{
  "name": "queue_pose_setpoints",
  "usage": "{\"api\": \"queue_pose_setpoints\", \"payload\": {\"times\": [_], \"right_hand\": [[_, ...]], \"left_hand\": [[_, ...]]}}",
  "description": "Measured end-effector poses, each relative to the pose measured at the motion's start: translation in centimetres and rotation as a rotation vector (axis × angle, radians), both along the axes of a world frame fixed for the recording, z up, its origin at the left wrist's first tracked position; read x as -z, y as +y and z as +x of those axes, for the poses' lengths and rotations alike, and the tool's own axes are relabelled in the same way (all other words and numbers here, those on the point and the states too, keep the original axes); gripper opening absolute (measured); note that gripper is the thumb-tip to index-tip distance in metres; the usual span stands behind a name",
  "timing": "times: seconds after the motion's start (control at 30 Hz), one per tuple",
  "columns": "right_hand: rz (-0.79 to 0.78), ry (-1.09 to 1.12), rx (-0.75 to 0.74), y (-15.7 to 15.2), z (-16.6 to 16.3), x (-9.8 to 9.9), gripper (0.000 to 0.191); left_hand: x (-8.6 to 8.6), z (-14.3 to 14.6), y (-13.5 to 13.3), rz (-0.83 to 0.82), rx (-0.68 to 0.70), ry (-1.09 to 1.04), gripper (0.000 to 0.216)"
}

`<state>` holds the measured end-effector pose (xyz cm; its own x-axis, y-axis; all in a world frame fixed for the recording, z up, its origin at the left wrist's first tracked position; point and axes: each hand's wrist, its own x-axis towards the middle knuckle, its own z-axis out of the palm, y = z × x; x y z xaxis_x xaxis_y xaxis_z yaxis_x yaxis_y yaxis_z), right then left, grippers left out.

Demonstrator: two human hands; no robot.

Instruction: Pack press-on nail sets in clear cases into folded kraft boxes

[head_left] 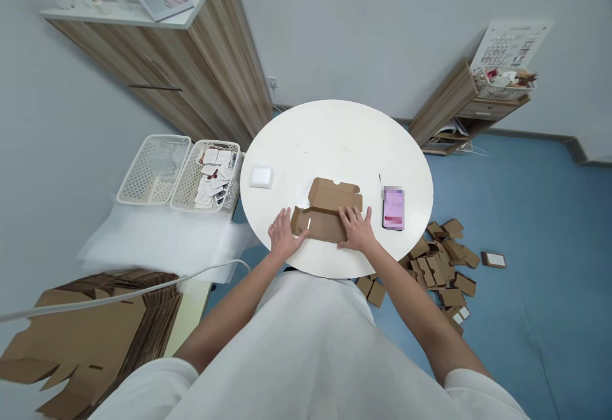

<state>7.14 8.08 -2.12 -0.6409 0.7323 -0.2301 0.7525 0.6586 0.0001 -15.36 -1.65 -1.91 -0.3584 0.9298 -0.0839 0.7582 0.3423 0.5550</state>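
A brown cardboard box (pixel 321 225), partly folded up, lies on the white round table in front of me. Its lid flap (pixel 335 194) is laid back, away from my body. My left hand (pixel 283 236) holds the box's left end, thumb at the near corner and fingers along the side wall. Around the right end is my right hand (pixel 357 230), with its fingers over the wall and covering that end. A small white strip shows inside the box. Left of the box lies a stack of clear plastic sleeves (pixel 261 176); to the right lies a phone (pixel 393 208).
Two white baskets (pixel 179 139) stand left of the table (pixel 335 127), one holding white cards (pixel 213 181). White wrapping sheets (pixel 157 235) and flat cardboard blanks (pixel 90 337) lie nearer me. A cable (pixel 124 294) crosses there. Folded boxes (pixel 437 264) are heaped on the floor at right.
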Motion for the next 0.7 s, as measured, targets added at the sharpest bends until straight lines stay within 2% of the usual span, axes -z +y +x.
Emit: {"api": "queue_pose_setpoints", "payload": {"times": [0.1, 0.17, 0.33, 0.47, 0.57, 0.7], "right_hand": [[-0.014, 0.006, 0.002, 0.0, 0.2, 0.2, 0.113], [-0.020, 0.017, -0.001, 0.1, 0.4, 0.3, 0.115], [-0.007, 0.035, -0.011, 0.0, 0.5, 0.4, 0.114], [-0.007, 0.037, -0.007, -0.1, 0.4, 0.4, 0.111], [-0.016, 0.039, -0.003, -0.2, 0.4, 0.4, 0.111], [-0.018, 0.043, 0.000, -0.3, 0.4, 0.3, 0.111]], "left_hand": [[1.6, -2.0, 0.2, -0.197, -0.195, -0.409, 0.081], [2.5, -2.7, 0.4, -0.256, -0.209, -0.517, 0.082], [3.1, -2.3, 0.7, -0.257, -0.095, -0.380, 0.076], [3.1, -1.5, 1.1, -0.228, -0.119, -0.296, 0.065], [3.2, -1.4, 1.5, -0.213, -0.125, -0.280, 0.063], [3.0, -1.7, 2.1, -0.153, -0.017, -0.305, 0.059]]}}
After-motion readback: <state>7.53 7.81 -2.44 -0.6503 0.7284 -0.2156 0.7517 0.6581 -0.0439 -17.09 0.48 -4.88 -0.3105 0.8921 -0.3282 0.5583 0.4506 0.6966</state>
